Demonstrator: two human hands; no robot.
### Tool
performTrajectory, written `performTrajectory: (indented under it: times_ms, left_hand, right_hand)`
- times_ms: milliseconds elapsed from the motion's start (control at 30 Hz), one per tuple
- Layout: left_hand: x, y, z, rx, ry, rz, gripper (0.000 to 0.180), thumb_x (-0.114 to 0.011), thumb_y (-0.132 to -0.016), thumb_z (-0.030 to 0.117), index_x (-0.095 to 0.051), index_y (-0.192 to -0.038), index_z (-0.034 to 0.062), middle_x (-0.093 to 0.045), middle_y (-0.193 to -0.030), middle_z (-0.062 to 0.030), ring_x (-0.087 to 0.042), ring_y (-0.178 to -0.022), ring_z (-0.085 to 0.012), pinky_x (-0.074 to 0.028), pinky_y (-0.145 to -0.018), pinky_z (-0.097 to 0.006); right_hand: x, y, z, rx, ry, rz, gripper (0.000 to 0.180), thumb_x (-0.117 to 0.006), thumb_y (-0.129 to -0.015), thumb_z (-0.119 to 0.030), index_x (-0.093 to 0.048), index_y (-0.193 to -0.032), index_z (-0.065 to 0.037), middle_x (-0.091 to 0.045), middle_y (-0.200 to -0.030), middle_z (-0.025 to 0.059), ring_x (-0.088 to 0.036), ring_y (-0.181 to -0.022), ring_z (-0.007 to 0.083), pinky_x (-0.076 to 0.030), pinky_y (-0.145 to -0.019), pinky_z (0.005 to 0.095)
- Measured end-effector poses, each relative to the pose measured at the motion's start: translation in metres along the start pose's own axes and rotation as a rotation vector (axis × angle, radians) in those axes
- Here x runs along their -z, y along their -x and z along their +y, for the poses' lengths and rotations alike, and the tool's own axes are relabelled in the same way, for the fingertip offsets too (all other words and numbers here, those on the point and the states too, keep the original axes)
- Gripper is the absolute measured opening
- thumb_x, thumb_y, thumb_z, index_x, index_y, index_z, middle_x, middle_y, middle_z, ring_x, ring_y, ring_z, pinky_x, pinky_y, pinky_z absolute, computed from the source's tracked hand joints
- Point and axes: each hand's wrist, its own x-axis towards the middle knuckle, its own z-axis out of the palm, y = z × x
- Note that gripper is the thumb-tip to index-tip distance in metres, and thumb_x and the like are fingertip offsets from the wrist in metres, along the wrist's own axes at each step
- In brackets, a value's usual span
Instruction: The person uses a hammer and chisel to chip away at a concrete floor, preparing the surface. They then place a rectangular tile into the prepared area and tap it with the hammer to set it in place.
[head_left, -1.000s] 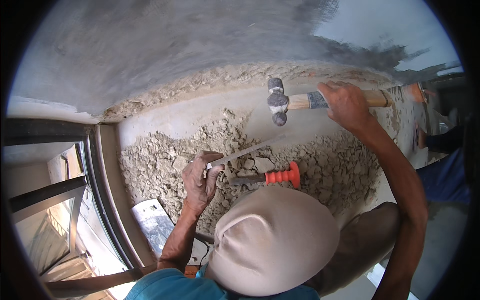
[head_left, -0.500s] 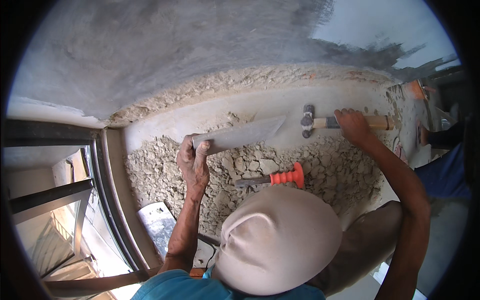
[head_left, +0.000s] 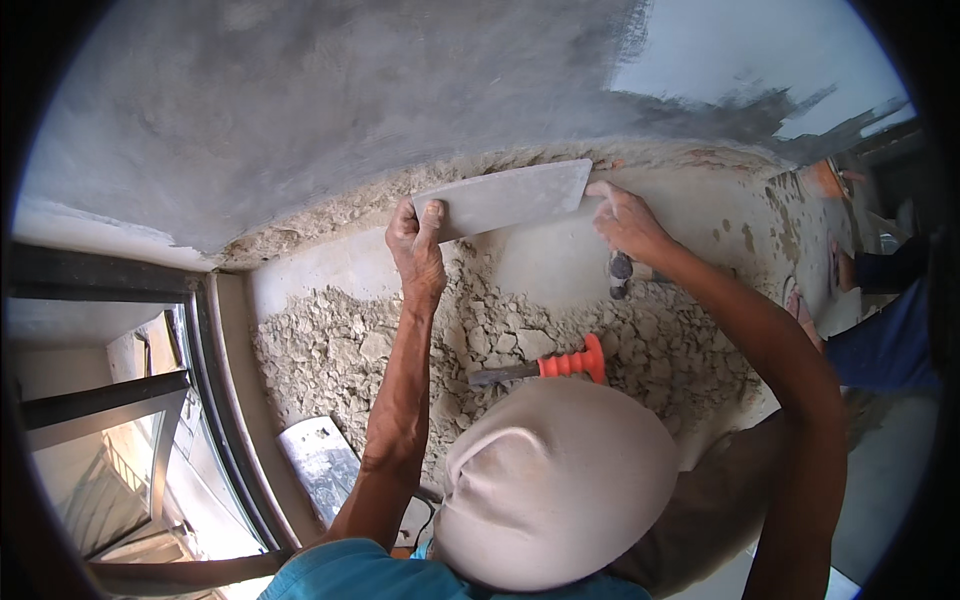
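While the left hand [head_left: 418,248] pinches one end of the flat grey slab [head_left: 505,198] between thumb and fingers, the right hand [head_left: 625,220] presses its bent fingers on the other end, so the slab stays against the wall base, above the rubble [head_left: 400,340], where the orange-handled chisel [head_left: 545,367] lies

A single head-worn fisheye view looks steeply down, close over the person's cap [head_left: 555,480], toward the rubble-strewn floor [head_left: 330,350] below the wall [head_left: 300,110].
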Motion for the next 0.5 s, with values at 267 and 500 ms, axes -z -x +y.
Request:
performTrajectory:
  times_ms: [267, 500]
  left_hand:
    - [-0.018, -0.017, -0.009, -0.006, 0.045, -0.031, 0.019, -0.073, -0.095, 0.024, -0.066, -0.096, 0.0061, -0.065, -0.089, 0.0021, -0.055, -0.081, -0.0064, -0.044, -0.079, -0.025]
    - [-0.024, -0.031, -0.011, -0.067, -0.075, 0.021, 0.018, -0.073, -0.094, 0.020, -0.066, -0.087, 0.0054, -0.059, -0.084, 0.0049, -0.047, -0.075, -0.0053, -0.038, -0.071, -0.022]
  right_hand:
    - [-0.037, -0.041, 0.008, -0.122, -0.585, 0.308, 0.020, -0.060, -0.088, -0.013, -0.063, -0.094, 0.005, -0.064, -0.072, 0.0104, -0.068, -0.060, 0.0203, -0.055, -0.047, 0.0322]
    - [-0.049, -0.057, 0.010, -0.065, -0.753, 0.487, 0.014, -0.061, -0.088, -0.010, -0.061, -0.090, 0.004, -0.065, -0.073, 0.0113, -0.069, -0.062, 0.0204, -0.057, -0.051, 0.0306]
